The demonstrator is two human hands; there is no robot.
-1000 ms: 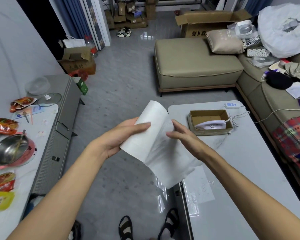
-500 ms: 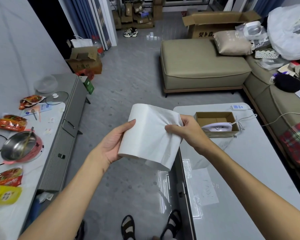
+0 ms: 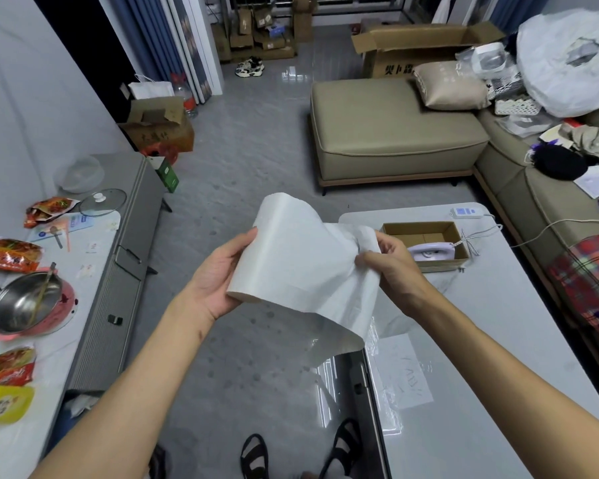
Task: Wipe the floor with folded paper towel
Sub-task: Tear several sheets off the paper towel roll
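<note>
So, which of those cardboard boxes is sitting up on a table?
The small open box on the white table, just past the right hand, with a white appliance inside. The others sit on the floor.

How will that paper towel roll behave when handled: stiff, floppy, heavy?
Probably light: the left hand alone holds the paper towel roll in the air. The loose sheet looks floppy, sagging and creasing below the right hand that pinches it. Being thin, it likely tears easily.

Left hand (image 3: 218,281) — fingers hidden behind paper towel (image 3: 291,257), sandalled feet (image 3: 255,458) cut off below
</note>
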